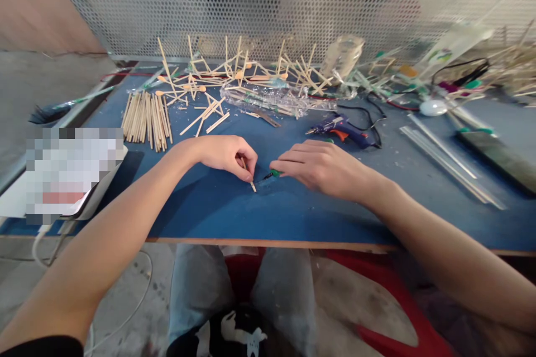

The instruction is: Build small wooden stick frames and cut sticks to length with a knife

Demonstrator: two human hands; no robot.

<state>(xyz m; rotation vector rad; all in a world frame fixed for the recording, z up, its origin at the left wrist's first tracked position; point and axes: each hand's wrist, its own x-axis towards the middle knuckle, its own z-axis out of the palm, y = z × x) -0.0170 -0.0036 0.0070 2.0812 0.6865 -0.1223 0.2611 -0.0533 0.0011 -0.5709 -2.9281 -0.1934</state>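
My left hand [235, 157] pinches a short thin wooden stick [253, 185], its lower end at the blue tabletop. Just to the right, my right hand [320, 166] is closed around a green-handled tool [274, 172] with a narrow dark tip. That tip points left toward the stick's lower end; I cannot tell whether they touch. My fingers cover most of the tool's handle. Behind the right hand lies a blue glue gun [345, 129] with an orange trigger.
A bundle of wooden sticks [146, 120] lies left. Stick frames [238, 70] and clear plastic wrapping [268, 99] stretch along the perforated metal panel [251, 5]. Clear glue sticks [450, 164] and a dark block [502, 159] lie right; a partly blurred device [100, 184] sits at left.
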